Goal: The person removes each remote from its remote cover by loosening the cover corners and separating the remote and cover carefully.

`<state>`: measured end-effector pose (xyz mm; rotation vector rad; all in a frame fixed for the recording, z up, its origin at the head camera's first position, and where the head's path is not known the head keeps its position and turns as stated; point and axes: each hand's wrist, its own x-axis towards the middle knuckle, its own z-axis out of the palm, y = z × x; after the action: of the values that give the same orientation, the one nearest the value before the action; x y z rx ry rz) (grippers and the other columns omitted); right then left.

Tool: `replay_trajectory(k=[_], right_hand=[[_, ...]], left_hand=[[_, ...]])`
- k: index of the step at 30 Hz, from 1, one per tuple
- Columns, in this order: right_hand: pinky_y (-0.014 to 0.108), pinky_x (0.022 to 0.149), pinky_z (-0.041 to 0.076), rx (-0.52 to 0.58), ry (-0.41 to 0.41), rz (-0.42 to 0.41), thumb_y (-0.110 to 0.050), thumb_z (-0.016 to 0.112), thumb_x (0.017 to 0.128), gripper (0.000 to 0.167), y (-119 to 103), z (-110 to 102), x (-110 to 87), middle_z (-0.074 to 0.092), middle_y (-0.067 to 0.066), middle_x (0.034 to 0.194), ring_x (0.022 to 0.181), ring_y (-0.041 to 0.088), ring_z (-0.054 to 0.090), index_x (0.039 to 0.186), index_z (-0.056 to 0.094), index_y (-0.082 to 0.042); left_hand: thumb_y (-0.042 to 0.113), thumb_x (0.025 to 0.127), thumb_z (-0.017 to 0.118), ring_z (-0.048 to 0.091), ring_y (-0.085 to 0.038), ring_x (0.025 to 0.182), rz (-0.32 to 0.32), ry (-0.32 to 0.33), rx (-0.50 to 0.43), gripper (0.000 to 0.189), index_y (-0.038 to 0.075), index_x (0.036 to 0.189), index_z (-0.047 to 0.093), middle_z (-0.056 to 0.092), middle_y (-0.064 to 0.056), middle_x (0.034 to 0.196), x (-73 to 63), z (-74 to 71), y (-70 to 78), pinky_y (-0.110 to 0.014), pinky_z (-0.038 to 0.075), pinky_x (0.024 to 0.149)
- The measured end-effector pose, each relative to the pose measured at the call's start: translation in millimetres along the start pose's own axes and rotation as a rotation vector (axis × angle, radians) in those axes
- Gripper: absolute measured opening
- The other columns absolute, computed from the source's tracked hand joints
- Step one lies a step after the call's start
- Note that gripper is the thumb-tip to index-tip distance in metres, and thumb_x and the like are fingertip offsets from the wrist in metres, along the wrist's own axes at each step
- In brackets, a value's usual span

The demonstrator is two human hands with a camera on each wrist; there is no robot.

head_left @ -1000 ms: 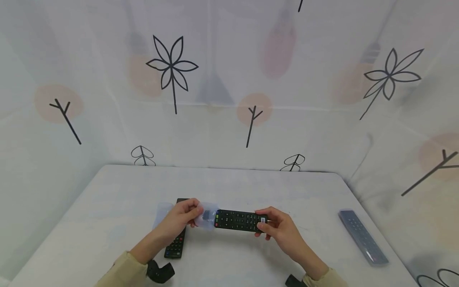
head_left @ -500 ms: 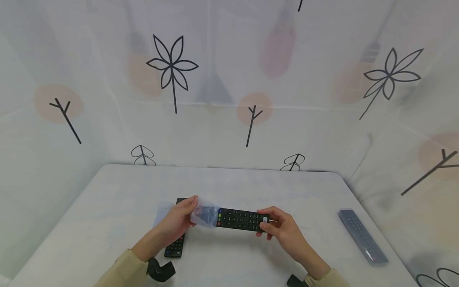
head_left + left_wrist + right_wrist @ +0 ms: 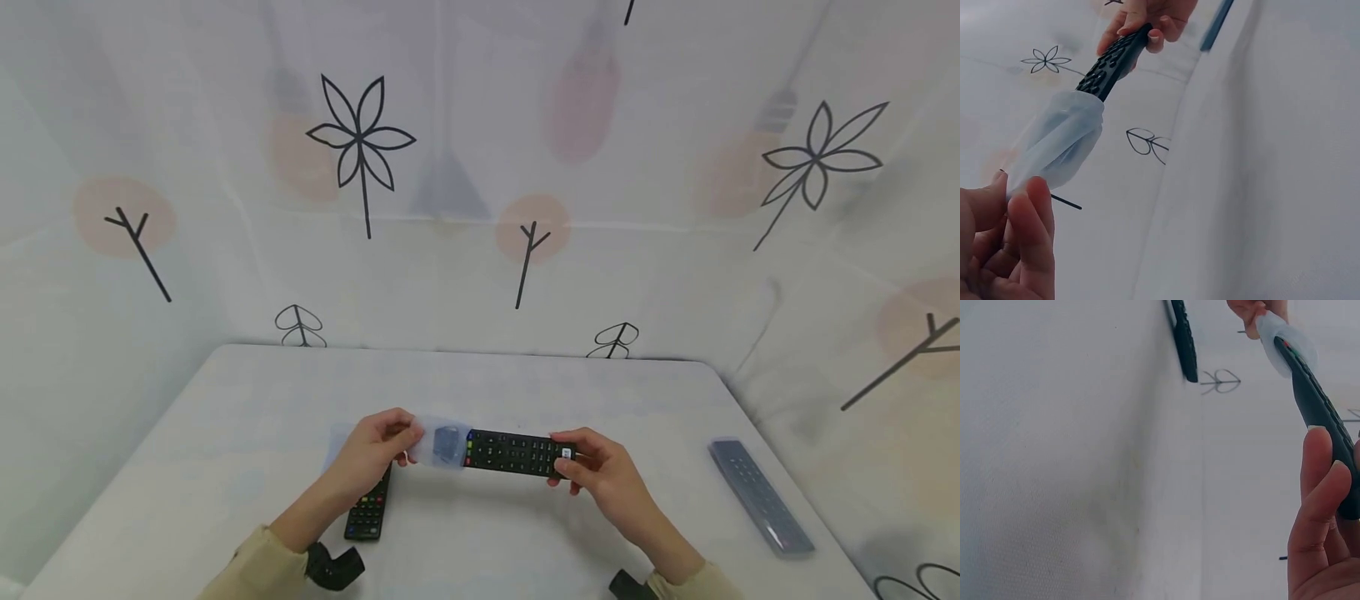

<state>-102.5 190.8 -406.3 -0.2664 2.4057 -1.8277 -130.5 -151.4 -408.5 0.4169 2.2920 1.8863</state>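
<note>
My right hand (image 3: 611, 471) grips one end of a black remote control (image 3: 513, 454), its buttons facing me, held above the table. Over the remote's left end sits a translucent plastic sleeve (image 3: 442, 443). The sleeve's far end is pinched between the thumb and fingers of my left hand (image 3: 375, 450). In the left wrist view the plastic sleeve (image 3: 1063, 137) stretches from my fingertips to the remote (image 3: 1110, 65), covering only its tip. The right wrist view has my fingers (image 3: 1317, 506) curled against the remote's back.
Partly hidden under my left forearm, a second black remote (image 3: 367, 512) lies on the white table (image 3: 480, 550). Another plastic sleeve (image 3: 339, 437) lies beside it. On the right lies a remote in a clear sleeve (image 3: 759, 496). A patterned cloth (image 3: 450, 283) hangs behind the table.
The held remote and my right hand have shifted slightly right. My left hand has moved back to the sleeve's outer end, and the sleeve now covers less of the remote.
</note>
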Motion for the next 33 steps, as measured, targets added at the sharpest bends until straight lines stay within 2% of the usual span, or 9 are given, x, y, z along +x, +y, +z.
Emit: replay_trajectory(k=[4,11,19,26,33], right_hand=[[0.030,0.064,0.053,-0.007,0.004,-0.001,-0.004,0.067,0.093,0.034,-1.1,0.1,-0.1,0.068,0.019,0.111,0.080,0.027,0.068,0.126,0.062,-0.004],[0.029,0.060,0.052,-0.003,0.012,0.010,-0.003,0.067,0.092,0.035,1.4,-0.7,-1.2,0.068,0.019,0.109,0.078,0.029,0.068,0.126,0.061,-0.002],[0.029,0.060,0.051,-0.006,0.018,0.018,-0.003,0.068,0.092,0.036,2.4,-2.4,-1.4,0.068,0.019,0.106,0.079,0.031,0.068,0.127,0.061,-0.001],[0.029,0.059,0.051,-0.004,0.018,0.013,-0.004,0.068,0.092,0.035,2.6,-3.9,-1.4,0.068,0.019,0.108,0.078,0.027,0.068,0.127,0.061,-0.002],[0.029,0.059,0.051,-0.013,0.017,0.023,-0.003,0.068,0.092,0.037,2.1,-4.8,-2.0,0.068,0.022,0.107,0.080,0.035,0.067,0.128,0.060,-0.001]], left_hand=[[0.011,0.100,0.060,0.063,-0.022,0.072,-0.005,0.026,0.048,0.012,0.000,0.103,0.065,0.065,-0.006,0.085,-0.9,-1.5,0.6,-0.035,0.054,0.064],[0.010,0.099,0.061,0.061,-0.039,0.074,-0.032,0.040,0.087,0.015,-0.003,0.105,0.065,0.066,-0.010,0.083,-1.7,-2.1,0.9,-0.034,0.052,0.061],[0.009,0.099,0.061,0.060,-0.035,0.069,-0.031,0.062,0.117,0.010,0.001,0.102,0.066,0.066,-0.007,0.081,-3.0,-4.2,2.0,-0.034,0.052,0.059],[0.011,0.098,0.063,0.058,-0.034,0.068,-0.061,0.077,0.118,0.010,0.004,0.103,0.067,0.066,-0.006,0.081,-4.8,-7.1,4.4,-0.032,0.050,0.058],[0.009,0.098,0.063,0.058,-0.028,0.066,-0.064,0.085,0.115,0.009,0.002,0.103,0.066,0.065,-0.006,0.081,-5.4,-8.4,4.3,-0.030,0.050,0.058]])
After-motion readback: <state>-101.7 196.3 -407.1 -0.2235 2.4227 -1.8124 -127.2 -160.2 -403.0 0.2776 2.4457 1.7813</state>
